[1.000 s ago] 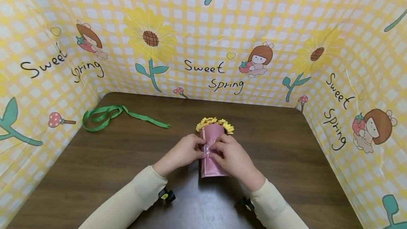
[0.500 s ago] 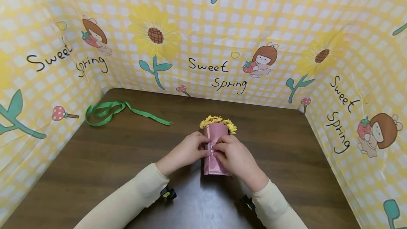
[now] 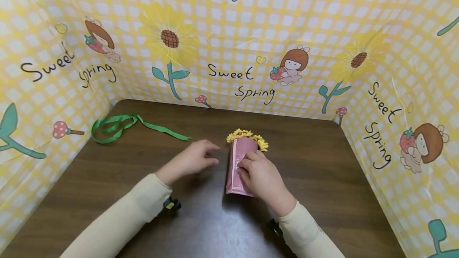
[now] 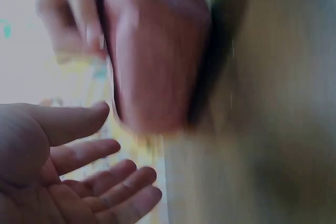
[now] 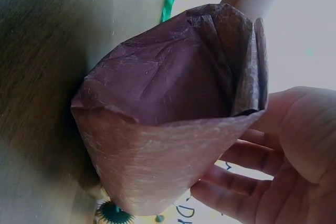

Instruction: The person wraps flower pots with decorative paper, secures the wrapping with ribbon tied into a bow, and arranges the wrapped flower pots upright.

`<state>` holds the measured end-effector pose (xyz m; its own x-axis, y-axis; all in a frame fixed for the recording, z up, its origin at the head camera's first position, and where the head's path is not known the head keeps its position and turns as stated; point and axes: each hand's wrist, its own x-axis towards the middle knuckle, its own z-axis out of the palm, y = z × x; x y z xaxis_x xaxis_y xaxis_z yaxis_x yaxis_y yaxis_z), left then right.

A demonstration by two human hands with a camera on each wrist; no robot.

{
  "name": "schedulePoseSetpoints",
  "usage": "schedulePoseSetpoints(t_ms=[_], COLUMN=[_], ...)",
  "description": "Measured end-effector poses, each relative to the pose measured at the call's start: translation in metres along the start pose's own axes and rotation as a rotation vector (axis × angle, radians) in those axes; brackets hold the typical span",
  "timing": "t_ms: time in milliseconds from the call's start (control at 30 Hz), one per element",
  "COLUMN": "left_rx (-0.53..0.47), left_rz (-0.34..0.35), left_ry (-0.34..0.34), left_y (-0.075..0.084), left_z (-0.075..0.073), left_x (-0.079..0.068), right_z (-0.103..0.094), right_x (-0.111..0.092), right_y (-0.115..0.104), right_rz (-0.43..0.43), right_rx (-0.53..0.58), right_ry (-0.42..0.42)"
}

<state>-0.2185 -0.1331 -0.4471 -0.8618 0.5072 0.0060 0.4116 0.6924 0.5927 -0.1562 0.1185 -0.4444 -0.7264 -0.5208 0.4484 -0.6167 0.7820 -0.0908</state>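
A bouquet of yellow flowers (image 3: pixel 247 134) lies on the table, rolled in pink wrapping paper (image 3: pixel 238 180) with a pale-edged seam along its top. My right hand (image 3: pixel 263 176) holds the wrap at this seam, fingers bent against the paper. To the left, my left hand (image 3: pixel 191 157) is apart from the bouquet, thumb and fingers spread with nothing between them. The left wrist view, blurred, has the spread left hand (image 4: pixel 79 166) beside the pink roll (image 4: pixel 157 72). Looking into the hollow bottom end of the wrap (image 5: pixel 157 150), the right wrist view shows creased, folded edges.
A loosely looped green ribbon (image 3: pixel 165 131) lies at the back left of the brown wooden table (image 3: pixel 305 142). Checked yellow cloth (image 3: pixel 222 31) with printed flowers and lettering walls in the back and both sides.
My left hand has let go of the wrap's seam and moved left, its fingers opening. The right hand stays on the paper.
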Motion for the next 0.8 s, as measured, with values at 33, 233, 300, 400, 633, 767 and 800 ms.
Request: schedulePoseSetpoints(t_ms=[33, 233, 300, 400, 633, 767, 800], left_rx=[0.033, 0.214, 0.265, 0.339, 0.377, 0.275, 0.249], left_rz=[-0.036, -0.285, -0.337, -0.347, -0.253, -0.26, -0.263], left_ry=[0.002, -0.051, -0.097, -0.15, -0.058, -0.085, -0.092], left_y=[-0.009, -0.07, -0.09, -0.109, -0.112, -0.102, -0.099], left_z=[-0.009, -0.054, -0.06, -0.061, -0.051, -0.054, -0.055], left_x=[0.001, 0.007, 0.006, 0.006, 0.022, 0.046, 0.053], right_z=[0.0, -0.002, -0.001, -0.001, -0.003, -0.005, -0.006], right_x=[0.0, 0.001, 0.001, 0.001, 0.003, 0.003, 0.003], right_y=[0.0, 0.0, 0.0, 0.0, 0.001, 0.001, 0.0], right_rz=[0.001, -0.005, -0.006, -0.004, -0.008, -0.007, -0.006], right_rx=[0.004, 0.023, 0.031, 0.035, 0.014, 0.014, 0.015], right_ry=[0.001, -0.01, -0.013, -0.013, -0.015, -0.015, -0.017])
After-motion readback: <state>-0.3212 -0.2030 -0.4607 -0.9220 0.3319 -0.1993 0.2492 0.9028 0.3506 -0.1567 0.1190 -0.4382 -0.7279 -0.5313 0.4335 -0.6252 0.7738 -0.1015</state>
